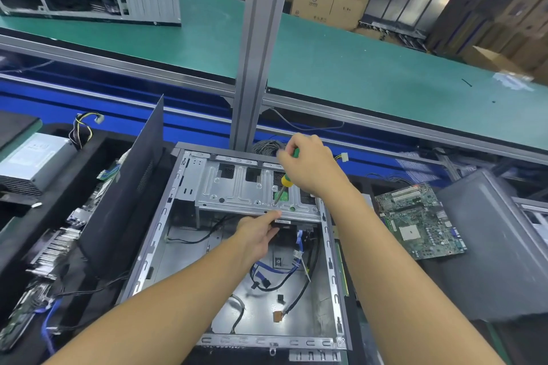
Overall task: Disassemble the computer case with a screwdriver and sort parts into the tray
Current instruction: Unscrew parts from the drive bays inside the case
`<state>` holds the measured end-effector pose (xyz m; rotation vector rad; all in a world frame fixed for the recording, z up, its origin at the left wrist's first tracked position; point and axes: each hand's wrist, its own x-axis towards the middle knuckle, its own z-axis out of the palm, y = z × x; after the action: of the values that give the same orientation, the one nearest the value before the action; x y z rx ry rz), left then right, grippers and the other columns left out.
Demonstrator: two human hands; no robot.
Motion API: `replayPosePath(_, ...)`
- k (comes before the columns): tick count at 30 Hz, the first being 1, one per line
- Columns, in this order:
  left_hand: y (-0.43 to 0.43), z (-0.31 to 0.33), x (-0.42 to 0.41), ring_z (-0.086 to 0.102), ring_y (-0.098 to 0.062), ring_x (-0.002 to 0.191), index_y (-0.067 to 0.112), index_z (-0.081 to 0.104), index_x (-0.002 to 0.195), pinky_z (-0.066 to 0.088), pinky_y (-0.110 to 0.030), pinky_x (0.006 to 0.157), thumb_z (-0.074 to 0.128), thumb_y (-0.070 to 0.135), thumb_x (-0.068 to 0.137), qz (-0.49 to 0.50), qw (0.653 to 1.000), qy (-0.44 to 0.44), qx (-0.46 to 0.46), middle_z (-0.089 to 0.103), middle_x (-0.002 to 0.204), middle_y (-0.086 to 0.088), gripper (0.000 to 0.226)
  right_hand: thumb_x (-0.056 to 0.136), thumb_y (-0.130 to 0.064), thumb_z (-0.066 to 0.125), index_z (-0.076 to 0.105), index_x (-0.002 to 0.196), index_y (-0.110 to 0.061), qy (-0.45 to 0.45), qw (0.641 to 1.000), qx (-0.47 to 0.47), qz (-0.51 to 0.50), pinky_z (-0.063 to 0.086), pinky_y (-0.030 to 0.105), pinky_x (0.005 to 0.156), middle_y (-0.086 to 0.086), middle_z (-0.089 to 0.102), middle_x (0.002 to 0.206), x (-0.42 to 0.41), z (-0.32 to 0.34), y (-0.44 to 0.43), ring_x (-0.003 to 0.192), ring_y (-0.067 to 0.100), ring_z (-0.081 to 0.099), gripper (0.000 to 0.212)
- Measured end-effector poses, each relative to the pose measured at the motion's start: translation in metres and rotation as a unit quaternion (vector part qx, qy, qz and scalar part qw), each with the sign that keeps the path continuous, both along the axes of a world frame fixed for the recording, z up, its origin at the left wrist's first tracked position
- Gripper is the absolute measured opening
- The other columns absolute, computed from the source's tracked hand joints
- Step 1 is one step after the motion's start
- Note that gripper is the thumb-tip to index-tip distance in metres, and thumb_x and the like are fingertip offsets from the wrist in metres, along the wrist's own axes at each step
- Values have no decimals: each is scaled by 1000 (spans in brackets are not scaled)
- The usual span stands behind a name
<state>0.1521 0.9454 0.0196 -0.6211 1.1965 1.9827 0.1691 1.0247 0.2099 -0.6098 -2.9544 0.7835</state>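
Note:
An open grey computer case (331, 249) lies flat in front of me, with loose black and blue cables (275, 275) on its floor. A silver drive cage (237, 187) spans its far end. My right hand (311, 167) grips a green and yellow screwdriver (286, 180), whose tip stands on the cage near its front edge. My left hand (258, 234) reaches under the cage's front edge, thumb along the rim and fingers hidden below. What those fingers touch stays out of sight.
A black side panel (124, 187) leans upright at the case's left. Left of it lie a power supply (32, 160) and removed boards. A green motherboard (421, 219) and a grey panel (489, 246) lie right. An aluminium post (255, 68) rises behind the case.

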Motion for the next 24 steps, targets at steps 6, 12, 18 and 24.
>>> replayPosePath(6, -1, 3, 1, 59, -17, 83, -2, 53, 104, 54, -29, 72, 77, -4, 81, 2, 1000, 5, -3, 64, 97, -14, 34, 100, -22, 55, 52, 130, -26, 65, 997, -47, 3, 52, 47, 88, 2, 55, 123, -4, -1, -1, 103, 26, 56, 30)
replayPosePath(12, 0, 2, 0, 56, -15, 81, -1, 51, 99, 54, -29, 74, 77, -3, 82, 0, 1000, 6, -8, 61, 94, -12, 31, 88, -8, 52, 52, 103, -28, 11, 998, -61, -20, 51, 54, 87, 1, 40, 121, -6, -1, 0, 92, 27, 53, 25)
replayPosePath(18, 0, 4, 1, 56, -15, 81, 1, 51, 94, 53, -28, 70, 76, -5, 81, 5, 1000, 6, -11, 61, 92, -11, 29, 98, -50, 54, 55, 96, -29, 0, 1000, -11, -8, 42, 41, 81, 1, 41, 118, -5, -4, -5, 108, 24, 41, 21)
replayPosePath(24, 0, 3, 1, 58, -15, 83, 1, 50, 98, 52, -30, 80, 77, -4, 81, 7, 1000, 6, -10, 62, 96, -13, 33, 91, 1, 50, 53, 112, -29, 47, 998, -36, 26, 45, 37, 79, -4, 49, 123, -2, -1, 2, 106, 22, 50, 37)
